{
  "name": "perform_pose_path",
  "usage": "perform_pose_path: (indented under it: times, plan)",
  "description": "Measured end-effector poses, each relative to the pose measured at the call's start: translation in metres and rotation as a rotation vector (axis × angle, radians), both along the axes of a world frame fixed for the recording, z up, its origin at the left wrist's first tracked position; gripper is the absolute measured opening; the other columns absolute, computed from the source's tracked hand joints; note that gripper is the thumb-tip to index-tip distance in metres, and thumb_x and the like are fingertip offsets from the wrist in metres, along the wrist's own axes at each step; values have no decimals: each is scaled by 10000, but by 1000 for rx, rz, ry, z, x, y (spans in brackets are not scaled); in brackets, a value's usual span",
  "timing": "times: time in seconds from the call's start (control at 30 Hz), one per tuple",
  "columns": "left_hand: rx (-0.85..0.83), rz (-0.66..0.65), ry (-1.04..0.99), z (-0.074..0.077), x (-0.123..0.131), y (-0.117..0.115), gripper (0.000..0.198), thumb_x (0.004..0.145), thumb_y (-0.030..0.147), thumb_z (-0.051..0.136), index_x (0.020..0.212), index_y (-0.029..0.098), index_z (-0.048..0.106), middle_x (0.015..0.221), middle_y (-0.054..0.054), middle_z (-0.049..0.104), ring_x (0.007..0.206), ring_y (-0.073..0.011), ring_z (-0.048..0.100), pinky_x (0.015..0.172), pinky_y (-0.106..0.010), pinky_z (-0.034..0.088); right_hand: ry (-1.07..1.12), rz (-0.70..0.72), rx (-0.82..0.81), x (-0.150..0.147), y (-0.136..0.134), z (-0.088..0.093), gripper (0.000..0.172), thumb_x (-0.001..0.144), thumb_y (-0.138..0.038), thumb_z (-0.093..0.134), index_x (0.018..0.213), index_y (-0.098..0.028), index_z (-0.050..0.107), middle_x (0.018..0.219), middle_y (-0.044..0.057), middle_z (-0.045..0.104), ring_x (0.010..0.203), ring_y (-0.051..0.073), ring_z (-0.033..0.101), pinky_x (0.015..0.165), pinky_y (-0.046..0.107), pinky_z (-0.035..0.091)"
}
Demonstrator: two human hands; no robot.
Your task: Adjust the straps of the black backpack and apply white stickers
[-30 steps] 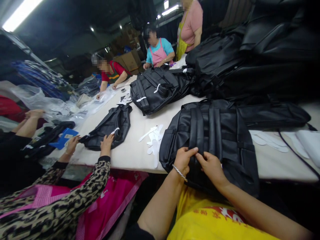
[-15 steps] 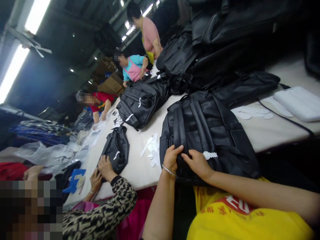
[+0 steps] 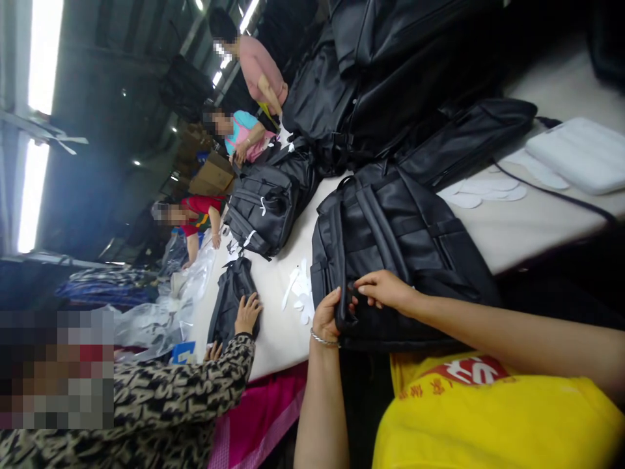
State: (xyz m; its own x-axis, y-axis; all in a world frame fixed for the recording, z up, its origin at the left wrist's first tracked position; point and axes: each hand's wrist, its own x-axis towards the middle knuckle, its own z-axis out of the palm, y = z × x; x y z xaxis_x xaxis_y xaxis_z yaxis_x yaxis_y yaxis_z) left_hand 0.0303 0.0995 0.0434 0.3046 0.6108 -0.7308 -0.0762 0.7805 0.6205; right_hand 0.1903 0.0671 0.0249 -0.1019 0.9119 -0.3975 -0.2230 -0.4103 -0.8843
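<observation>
A black leather-look backpack point(image 3: 434, 241) lies on the table in front of me, its two padded shoulder straps facing up. My left hand point(image 3: 327, 316), a silver bracelet at its wrist, is wrapped round the lower end of the nearer shoulder strap point(image 3: 338, 260). Just right of that strap end is my right hand point(image 3: 385, 290), its thumb and forefinger pinched together; whatever they hold is too small or dark to make out. The farther strap point(image 3: 378, 225) lies flat across the bag, and my right hand and forearm hide part of it.
White paper-like pieces point(image 3: 303, 293) lie left of the backpack, others point(image 3: 483, 192) at right by a white flat block point(image 3: 581, 153). More black bags point(image 3: 266, 208) are piled behind. On my left, a co-worker's patterned sleeve point(image 3: 195, 384) reaches to a small black bag point(image 3: 232, 296).
My left hand has lifted and bent the nearer strap's lower end. My right hand has shifted slightly up, covering the white tie on the farther strap. The view has tilted.
</observation>
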Motion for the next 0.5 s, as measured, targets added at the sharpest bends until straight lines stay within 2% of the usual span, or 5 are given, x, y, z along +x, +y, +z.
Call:
perform_pose_path:
  times: [0.1, 0.17, 0.33, 0.43, 0.5]
  plan:
    - [-47, -8, 15, 0, 8, 0, 230, 766, 296, 472, 800, 89, 565, 584, -56, 592, 467, -82, 542, 467, -171, 446, 55, -39, -32, -5, 11, -3, 103, 635, -197, 526, 626, -125, 598, 330, -62, 413, 275, 35, 316, 287, 157, 207]
    - [-57, 0, 27, -2, 12, 0, 239, 762, 307, 480, 812, 90, 566, 612, -59, 598, 469, -78, 540, 469, -174, 446, 67, -84, -41, -10, 14, -3, 150, 651, -219, 503, 544, -127, 551, 305, -74, 356, 264, 23, 267, 289, 158, 167]
    - [30, -11, 34, -4, 18, -4, 212, 724, 273, 539, 871, 121, 557, 645, -48, 610, 488, -83, 548, 494, -192, 452, 49, -99, 30, -12, 10, 2, 211, 693, -224, 428, 543, -132, 545, 347, -48, 433, 312, 37, 363, 326, 150, 231]
    - [77, -33, 48, -5, 21, -8, 203, 682, 261, 587, 829, 123, 560, 610, -35, 611, 468, -88, 548, 461, -183, 443, -36, 7, 77, 12, 9, 5, 152, 644, -192, 478, 628, -132, 616, 356, -37, 473, 308, 61, 400, 325, 164, 276]
    - [100, -28, 86, -10, 23, -10, 179, 655, 261, 613, 761, 129, 557, 592, -27, 613, 438, -87, 537, 413, -173, 421, -181, 8, 189, 44, 10, 4, 191, 643, -197, 496, 748, -142, 646, 475, -9, 567, 373, 78, 470, 385, 184, 360]
